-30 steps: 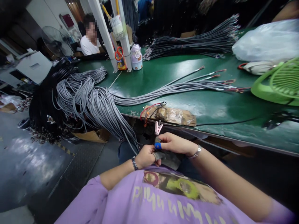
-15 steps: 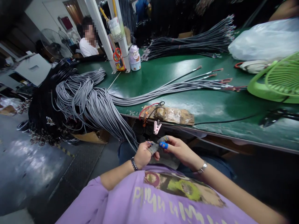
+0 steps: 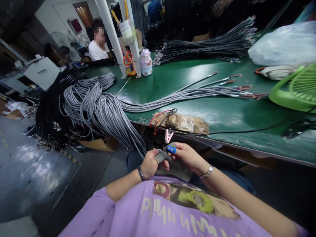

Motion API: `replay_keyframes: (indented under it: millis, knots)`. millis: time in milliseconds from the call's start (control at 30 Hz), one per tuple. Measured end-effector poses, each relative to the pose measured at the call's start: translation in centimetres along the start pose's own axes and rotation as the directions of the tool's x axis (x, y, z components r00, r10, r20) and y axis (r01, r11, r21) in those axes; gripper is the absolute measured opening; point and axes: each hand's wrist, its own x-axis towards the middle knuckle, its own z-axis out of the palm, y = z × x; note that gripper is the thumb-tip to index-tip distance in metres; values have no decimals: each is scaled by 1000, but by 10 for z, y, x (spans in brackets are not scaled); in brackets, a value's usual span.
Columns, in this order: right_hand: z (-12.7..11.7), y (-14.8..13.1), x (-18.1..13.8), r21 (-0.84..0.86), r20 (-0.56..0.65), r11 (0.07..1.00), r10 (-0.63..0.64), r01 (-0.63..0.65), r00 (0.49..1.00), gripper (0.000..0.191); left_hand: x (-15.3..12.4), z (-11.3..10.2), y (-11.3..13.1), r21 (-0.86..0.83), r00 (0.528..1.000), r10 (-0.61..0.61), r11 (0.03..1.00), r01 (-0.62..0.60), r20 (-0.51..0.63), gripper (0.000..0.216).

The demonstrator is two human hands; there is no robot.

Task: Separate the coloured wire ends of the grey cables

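Thin wires [image 3: 156, 150] poke up from left hand [image 3: 149, 163], just off near edge of table [image 3: 234, 121]. Left hand closed around them, thumb in grey cover. Right hand [image 3: 189, 157] close against left, fingers drawn in, blue band [image 3: 171, 149] on thumb; whether it pinches wire, cannot tell. Grey cables [image 3: 108, 113] heaped at left, spilling over near edge toward left hand. Pink clip [image 3: 169, 136] at near edge, just beyond hands. Wooden block [image 3: 194, 125] along same edge. Green fan [image 3: 292, 93] toward right end.

Grey cables [image 3: 101, 102] across green bench [image 3: 242, 120]
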Motion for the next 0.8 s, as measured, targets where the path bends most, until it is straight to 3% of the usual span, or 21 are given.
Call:
replay_keyframes:
  millis: [100, 233, 500, 667, 800]
  knots:
    - [0, 3, 0, 138, 133, 990, 9, -27, 991, 41, 2, 1, -3, -146, 998, -38, 988, 45, 45, 42]
    - [6, 6, 1, 224, 288, 965, 70, -138, 955, 45, 1, 1, -4, -174, 989, -91, 978, 111, 115, 47]
    - [12, 10, 9, 166, 100, 982, 78, -94, 992, 49, -1, -5, -8, -92, 977, -133, 984, 150, 165, 51]
    - [13, 6, 7, 71, 12, 997, 24, -25, 1000, 47, -3, -3, -8, -37, 988, -150, 988, 152, 43, 51]
    - [7, 7, 0, 135, 14, 991, 26, -28, 1000, 40, -4, 0, -7, -6, 997, -75, 997, 75, -29, 50]
